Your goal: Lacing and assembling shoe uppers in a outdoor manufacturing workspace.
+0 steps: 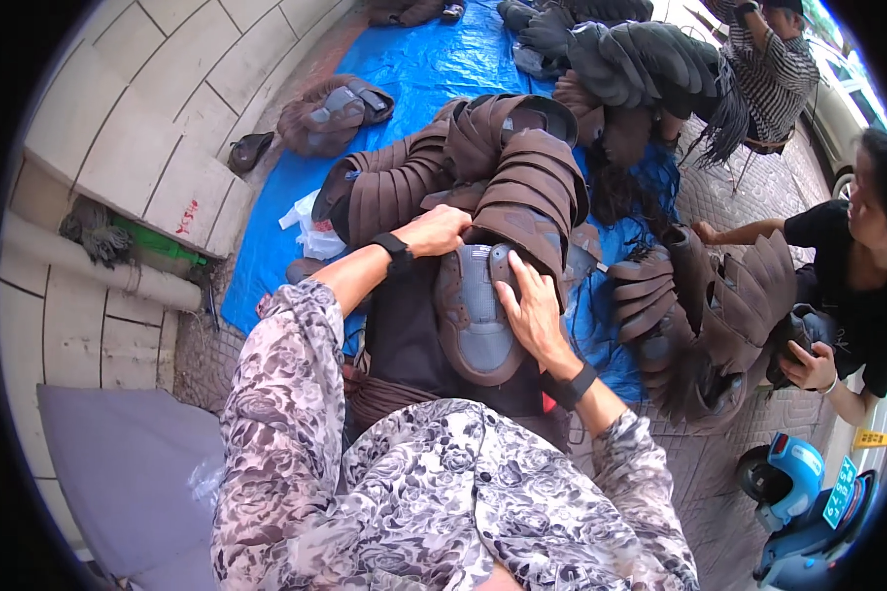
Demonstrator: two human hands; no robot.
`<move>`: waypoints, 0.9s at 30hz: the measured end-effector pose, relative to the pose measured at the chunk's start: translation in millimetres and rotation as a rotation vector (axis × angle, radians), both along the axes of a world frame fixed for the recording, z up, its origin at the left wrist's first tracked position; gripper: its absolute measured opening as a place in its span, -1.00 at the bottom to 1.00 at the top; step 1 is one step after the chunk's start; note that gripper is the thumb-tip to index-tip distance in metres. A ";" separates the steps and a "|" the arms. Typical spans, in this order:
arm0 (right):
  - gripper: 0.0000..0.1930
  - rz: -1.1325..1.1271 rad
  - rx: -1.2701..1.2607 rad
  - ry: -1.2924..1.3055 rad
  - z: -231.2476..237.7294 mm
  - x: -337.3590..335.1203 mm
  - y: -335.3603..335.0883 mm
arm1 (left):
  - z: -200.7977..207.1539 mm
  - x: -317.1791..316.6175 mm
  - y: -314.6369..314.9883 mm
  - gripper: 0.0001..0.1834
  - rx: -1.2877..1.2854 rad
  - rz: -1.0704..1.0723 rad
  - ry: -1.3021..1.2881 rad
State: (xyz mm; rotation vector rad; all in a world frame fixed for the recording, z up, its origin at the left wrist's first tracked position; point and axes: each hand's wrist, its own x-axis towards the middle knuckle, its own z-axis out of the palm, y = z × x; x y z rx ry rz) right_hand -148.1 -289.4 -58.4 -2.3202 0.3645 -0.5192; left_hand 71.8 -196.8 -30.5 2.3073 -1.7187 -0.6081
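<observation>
A brown shoe upper point(481, 313) with grey panels lies across my lap, its rounded end toward me. My left hand point(438, 232) is closed at the upper's far left edge, with the fingers curled and the exact grip partly hidden. Along the right side, my right hand point(534, 307) rests on the upper with its fingers stretched out and apart. Just beyond both hands, a nested stack of brown uppers point(530, 187) curves away from me. Another curved stack of brown pieces point(409, 177) adjoins it on the left.
A blue tarp point(419, 49) spreads underneath, with a bundle of uppers point(335, 116) at far left and dark stacks point(641, 69) at far right. A co-worker point(848, 266) sits at right beside fanned-out brown uppers point(705, 305). A tiled wall point(128, 128) borders the left; a blue scooter point(803, 492) stands lower right.
</observation>
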 end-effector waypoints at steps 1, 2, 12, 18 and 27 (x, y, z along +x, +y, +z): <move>-0.46 -0.042 -0.022 -0.041 -0.6 -2.2 5.3 | -4.1 -5.5 2.1 -0.90 -0.140 0.039 -0.080; -0.46 -0.084 -0.043 -0.083 -1.0 -2.7 8.4 | -4.1 -12.6 5.9 -0.90 -0.141 0.042 -0.081; -0.44 0.104 0.049 0.474 40.2 24.9 -12.4 | -3.8 -42.2 20.1 -0.79 -0.382 0.149 0.270; -0.50 0.103 0.293 0.025 -0.4 23.0 -16.2 | -0.4 -52.9 22.7 -0.80 -0.455 0.183 0.252; -0.54 0.018 0.318 0.038 7.5 16.2 -13.5 | 2.4 -65.3 24.9 -0.83 -0.473 0.260 0.318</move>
